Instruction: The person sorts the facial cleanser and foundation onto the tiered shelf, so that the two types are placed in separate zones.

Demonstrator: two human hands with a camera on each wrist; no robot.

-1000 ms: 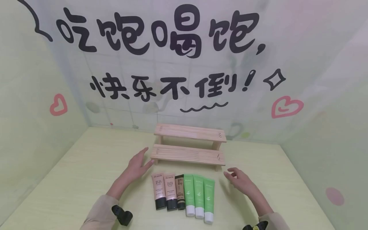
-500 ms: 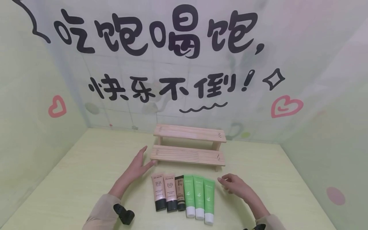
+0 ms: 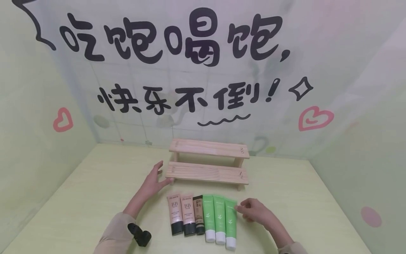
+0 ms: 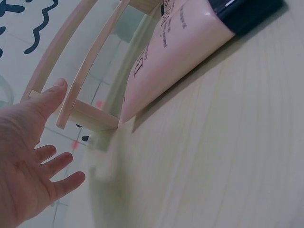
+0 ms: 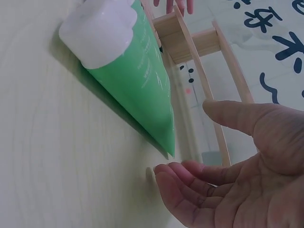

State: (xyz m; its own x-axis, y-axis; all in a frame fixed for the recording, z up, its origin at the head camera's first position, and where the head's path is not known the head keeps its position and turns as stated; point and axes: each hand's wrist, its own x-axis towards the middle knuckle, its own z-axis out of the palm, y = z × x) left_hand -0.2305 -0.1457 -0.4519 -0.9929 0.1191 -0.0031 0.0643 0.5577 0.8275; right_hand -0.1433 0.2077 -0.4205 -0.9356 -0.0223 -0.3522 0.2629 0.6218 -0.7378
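A two-step wooden rack [image 3: 207, 173] stands in front of the back wall. My left hand [image 3: 151, 183] is at its left end, fingers spread and thumb by the lower step; whether it touches I cannot tell. Below the rack lies a row of tubes: two pink BB cream tubes [image 3: 176, 213] with black caps, a brown tube [image 3: 198, 213], then green tubes with white caps. My right hand [image 3: 255, 211] is beside the upper end of the rightmost green tube [image 3: 231, 222]. In the right wrist view its loosely bent fingers hold nothing, just short of the green tube [image 5: 137, 80].
The pale table [image 3: 79, 197] runs out on both sides of the row. Printed wall panels close it in at the back [image 3: 142, 77], left and right. A black wrist camera [image 3: 139, 235] sits on the left sleeve.
My right hand has moved left and down, from right of the rack to the rightmost green tube. My left hand has stayed by the rack's left end. The tubes have not moved.
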